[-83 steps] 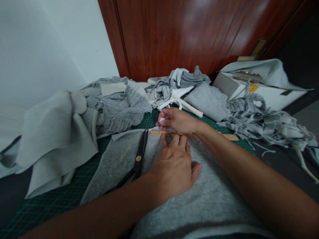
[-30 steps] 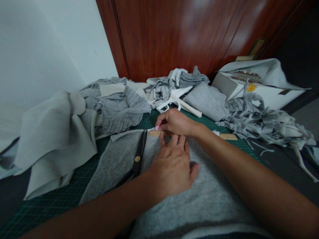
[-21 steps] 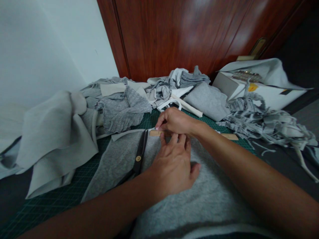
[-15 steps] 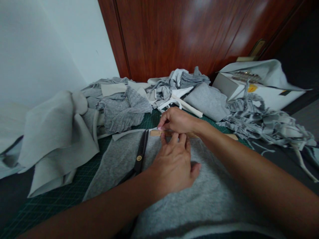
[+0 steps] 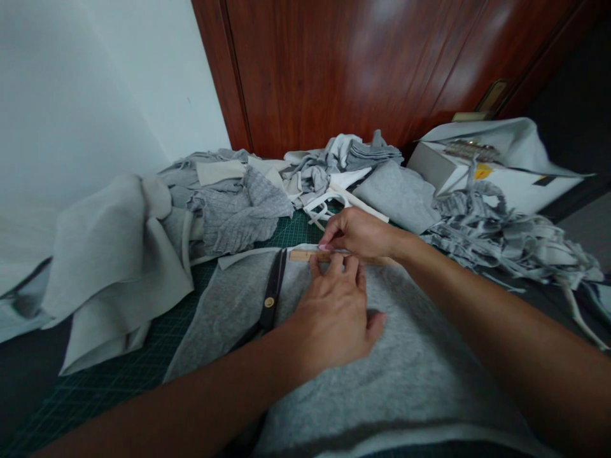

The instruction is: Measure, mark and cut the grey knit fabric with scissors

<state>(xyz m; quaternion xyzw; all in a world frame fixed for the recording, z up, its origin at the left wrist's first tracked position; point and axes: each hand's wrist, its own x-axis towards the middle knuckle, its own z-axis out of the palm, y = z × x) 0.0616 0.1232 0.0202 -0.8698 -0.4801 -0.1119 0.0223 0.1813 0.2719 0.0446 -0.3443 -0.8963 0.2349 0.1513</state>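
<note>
A grey knit fabric piece [image 5: 405, 356] lies spread on a green cutting mat [image 5: 296, 230]. Along its far edge rests a wooden ruler [image 5: 300, 255]. My left hand [image 5: 337, 312] presses the ruler down with spread fingertips, palm over the fabric. Just beyond the ruler, my right hand [image 5: 365, 232] pinches a small pale pink piece [image 5: 323, 247] at the ruler's far edge; the fingers hide most of it. Black-handled scissors [image 5: 270, 302] lie on the fabric left of my left hand, their handles partly under my left forearm.
Draped light grey fabric [image 5: 109, 254] stands at left. Ribbed grey cloth [image 5: 229, 216] and fabric scraps [image 5: 319, 172] pile up behind the mat. On the right are a white box [image 5: 506, 184] and a heap of shredded strips [image 5: 515, 242]. A brown wooden door [image 5: 334, 76] rises behind.
My right hand has slid a little to the right along the ruler's far edge with the pale pink piece. My left hand stays pressed on the ruler. The view has shifted slightly.
</note>
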